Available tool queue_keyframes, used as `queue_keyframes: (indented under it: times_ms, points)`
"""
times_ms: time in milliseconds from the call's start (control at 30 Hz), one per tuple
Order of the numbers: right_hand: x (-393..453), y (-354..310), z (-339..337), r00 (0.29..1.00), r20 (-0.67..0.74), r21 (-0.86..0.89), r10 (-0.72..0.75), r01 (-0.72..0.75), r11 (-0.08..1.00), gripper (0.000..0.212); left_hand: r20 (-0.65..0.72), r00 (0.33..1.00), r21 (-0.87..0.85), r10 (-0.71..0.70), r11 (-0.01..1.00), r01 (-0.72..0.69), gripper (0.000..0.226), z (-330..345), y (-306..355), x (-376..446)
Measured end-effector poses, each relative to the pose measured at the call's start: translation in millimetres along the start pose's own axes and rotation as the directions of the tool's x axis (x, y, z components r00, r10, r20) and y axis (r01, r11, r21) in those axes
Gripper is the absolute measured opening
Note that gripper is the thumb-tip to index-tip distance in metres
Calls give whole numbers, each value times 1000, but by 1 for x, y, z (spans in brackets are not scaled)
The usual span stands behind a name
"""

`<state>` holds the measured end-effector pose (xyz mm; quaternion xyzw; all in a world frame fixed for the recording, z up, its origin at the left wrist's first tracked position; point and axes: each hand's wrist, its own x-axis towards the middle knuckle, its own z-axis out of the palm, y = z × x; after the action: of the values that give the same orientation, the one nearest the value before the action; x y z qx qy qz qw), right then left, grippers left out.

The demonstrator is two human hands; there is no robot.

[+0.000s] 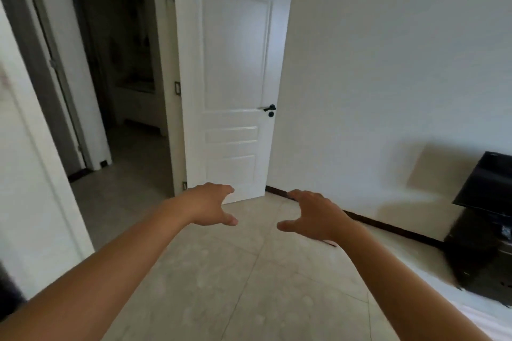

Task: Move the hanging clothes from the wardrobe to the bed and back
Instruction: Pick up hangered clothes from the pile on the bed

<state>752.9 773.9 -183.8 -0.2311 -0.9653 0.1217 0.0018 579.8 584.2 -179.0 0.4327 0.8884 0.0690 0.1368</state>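
Both bare forearms enter from the bottom corners and reach forward over the pale tiled floor (221,271). Left hand (209,203): palm down, fingers loosely curved, thumb pointing inward, holding nothing. Right hand (313,216): same pose mirrored, fingers relaxed and spread, thumb pointing inward, holding nothing. Hands are apart, with bare floor showing in the gap between the thumbs.

Task items: no hanging clothes, wardrobe interior or hanger can be made out in this view, so their position relative to either hand cannot be told. A white edge at bottom right (471,310) may be the bed; too little of it shows to be sure.

Surroundings: white panelled door (235,86) stands swung open straight ahead, black lever handle (269,109) on its right side, hinges on its left. Dark hallway (124,63) shows through the opening left of the door. White panel (30,174) runs along the left frame edge, blurred. Plain white wall (388,63) to the right with a dark skirting strip (388,225) at its base. Black cabinet (482,246) stands at far right against that wall, with a flat black item tilted on top.
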Motion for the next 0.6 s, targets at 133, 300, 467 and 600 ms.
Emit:
queue_keyframes:
  times_ms: [133,300,467,600]
  points:
    - [34,-87,17,992,36,7,-118,118,993,91,-37,994,-24,-107,994,106,91,-18,-85,-43]
    - [71,-187,28,960,78,9,-269,269,963,87,-78,966,-102,-248,965,240,87,-35,-174,-94]
    - [110,-273,46,912,99,-3,-397,399,917,86,-110,913,-153,-393,914,375,90,-43,-248,-134]
    - [146,-338,62,860,121,-5,-495,499,867,88,-113,868,-170,-483,870,462,94,-47,-304,-156]
